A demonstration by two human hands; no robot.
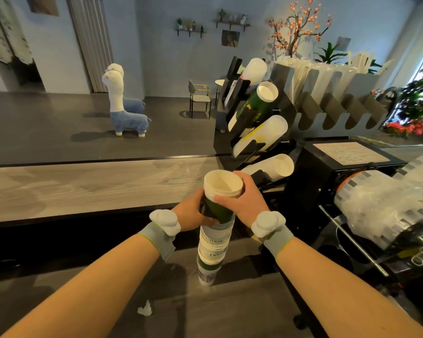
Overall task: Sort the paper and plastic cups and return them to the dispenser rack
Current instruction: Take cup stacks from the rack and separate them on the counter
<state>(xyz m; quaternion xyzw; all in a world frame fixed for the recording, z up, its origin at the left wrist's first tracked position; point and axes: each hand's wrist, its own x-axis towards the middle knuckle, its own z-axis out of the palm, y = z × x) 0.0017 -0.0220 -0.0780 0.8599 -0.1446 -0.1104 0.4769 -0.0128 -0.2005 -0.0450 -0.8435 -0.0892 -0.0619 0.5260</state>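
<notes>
A tall stack of nested cups [211, 250] stands upright on the lower counter, white printed ones below and dark green paper cups [219, 208] at the top. My left hand [193, 213] grips the stack from the left just under the green section. My right hand [244, 198] wraps the top green cups near their white rim. The black dispenser rack [286, 111] stands just beyond, to the right, with tilted rows of green and white cups [261, 98] and translucent plastic cups [266, 132].
A grey straw holder [332, 111] sits behind the rack. A black sealing machine [347, 167] with a film roll [376, 211] fills the right side. A raised wooden bar top [95, 186] runs across. A crumpled paper scrap [145, 309] lies on the lower counter.
</notes>
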